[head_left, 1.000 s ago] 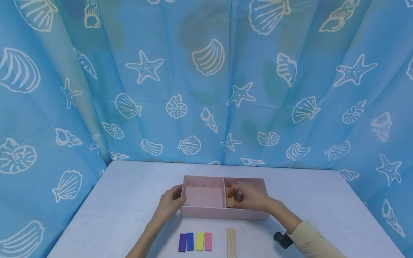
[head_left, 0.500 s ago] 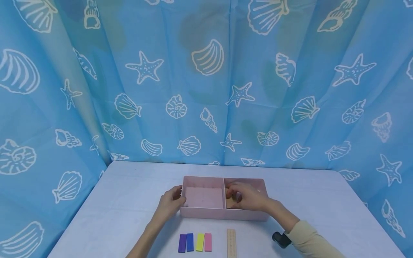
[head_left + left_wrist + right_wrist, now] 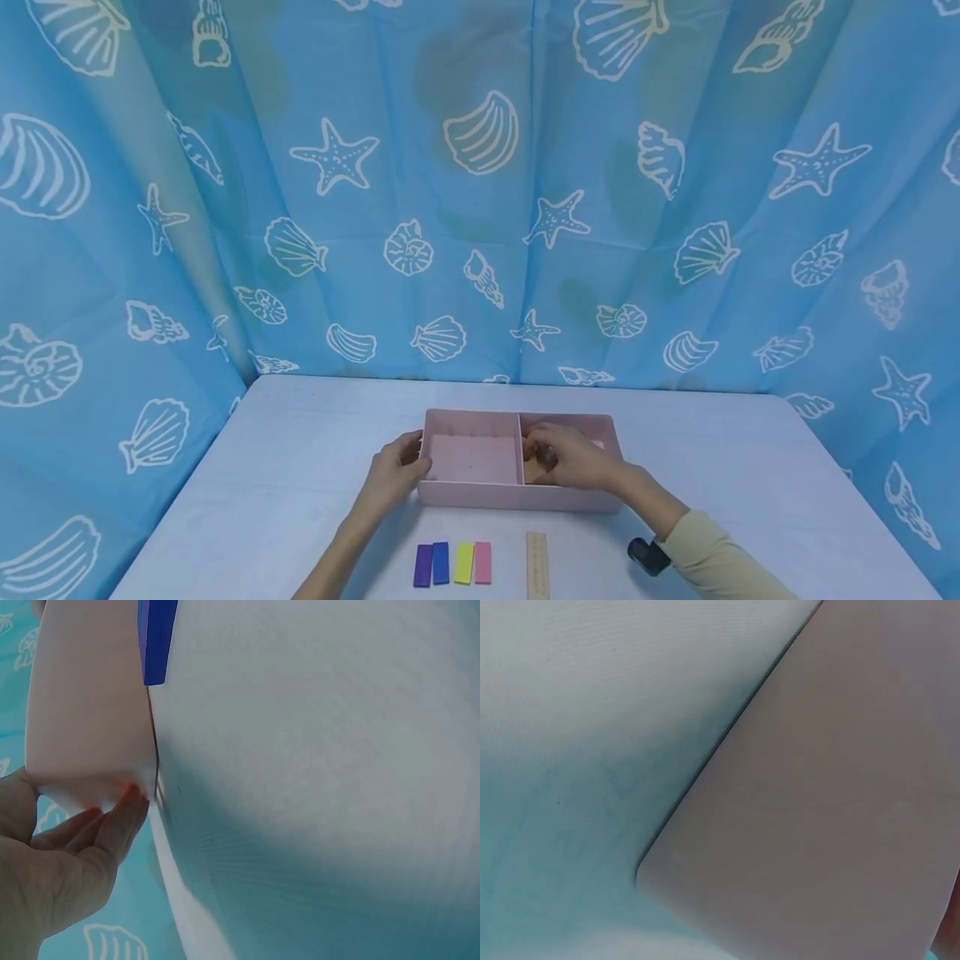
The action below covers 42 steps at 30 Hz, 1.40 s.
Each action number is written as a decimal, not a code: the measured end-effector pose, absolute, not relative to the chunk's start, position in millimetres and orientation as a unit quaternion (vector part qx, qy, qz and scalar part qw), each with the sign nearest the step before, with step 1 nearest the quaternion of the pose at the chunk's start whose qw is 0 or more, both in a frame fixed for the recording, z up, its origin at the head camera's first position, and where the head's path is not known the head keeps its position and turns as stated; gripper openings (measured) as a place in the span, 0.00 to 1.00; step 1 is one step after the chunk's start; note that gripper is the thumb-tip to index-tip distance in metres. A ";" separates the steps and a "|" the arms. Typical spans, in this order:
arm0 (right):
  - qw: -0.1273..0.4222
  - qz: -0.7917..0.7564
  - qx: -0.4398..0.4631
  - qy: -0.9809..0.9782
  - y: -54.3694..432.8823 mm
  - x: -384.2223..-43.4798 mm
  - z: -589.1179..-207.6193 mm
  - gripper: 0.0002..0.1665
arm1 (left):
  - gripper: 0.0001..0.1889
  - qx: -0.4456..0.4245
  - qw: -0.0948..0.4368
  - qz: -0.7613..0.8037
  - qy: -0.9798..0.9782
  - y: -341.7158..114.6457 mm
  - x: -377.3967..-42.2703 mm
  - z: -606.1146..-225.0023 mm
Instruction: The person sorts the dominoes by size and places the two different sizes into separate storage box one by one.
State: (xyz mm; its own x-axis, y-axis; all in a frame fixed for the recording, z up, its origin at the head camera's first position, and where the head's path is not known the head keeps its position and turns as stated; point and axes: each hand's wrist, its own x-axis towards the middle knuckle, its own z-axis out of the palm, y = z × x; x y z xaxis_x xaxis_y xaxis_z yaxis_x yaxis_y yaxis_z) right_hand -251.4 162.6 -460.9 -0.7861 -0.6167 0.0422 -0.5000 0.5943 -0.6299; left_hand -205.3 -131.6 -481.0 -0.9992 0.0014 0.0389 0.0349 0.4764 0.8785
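A pink two-compartment box [image 3: 480, 496] stands on the white table. My left hand [image 3: 393, 468] grips its left end; in the left wrist view, the thumb is at the rim and the fingers of that hand [image 3: 67, 877] lie against the end wall. Inside the right compartment, my right hand [image 3: 573, 458] has its fingers curled at a tan, wood-coloured piece [image 3: 534, 472] beside the divider. The hand covers much of that piece, and a dark rounded patch shows between thumb and fingers. The right wrist view is mostly filled by the box's outer wall [image 3: 802, 810].
In front of the box lie a purple block [image 3: 423, 566], a blue block [image 3: 441, 563], a yellow block [image 3: 463, 563] and a pink block [image 3: 483, 563]. To their right is a wooden ruler [image 3: 537, 567]. A blue shell-print curtain [image 3: 480, 208] hangs behind the table.
The tan piece, narrow and beside the divider earlier, now shows lower and broader under my right hand, which has shifted slightly left. My left hand keeps its hold on the box.
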 end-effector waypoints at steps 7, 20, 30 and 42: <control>0.081 -0.306 -0.317 0.894 161.5 -252.8 -457.5 0.18 | 0.27 -0.024 0.015 -0.516 -0.856 -133.4 -207.3 -477.0; 0.096 -0.320 -0.321 0.886 162.8 -255.9 -455.2 0.16 | 0.28 -0.010 0.010 -0.518 -0.855 -131.7 -206.0 -476.5; 0.088 -0.325 -0.318 0.886 170.6 -249.9 -458.1 0.17 | 0.28 -0.009 0.005 -0.516 -0.856 -129.6 -206.1 -478.1; 0.073 -0.359 -0.331 0.869 179.5 -243.0 -445.2 0.11 | 0.27 -0.014 0.013 -0.515 -0.857 -129.2 -206.1 -479.1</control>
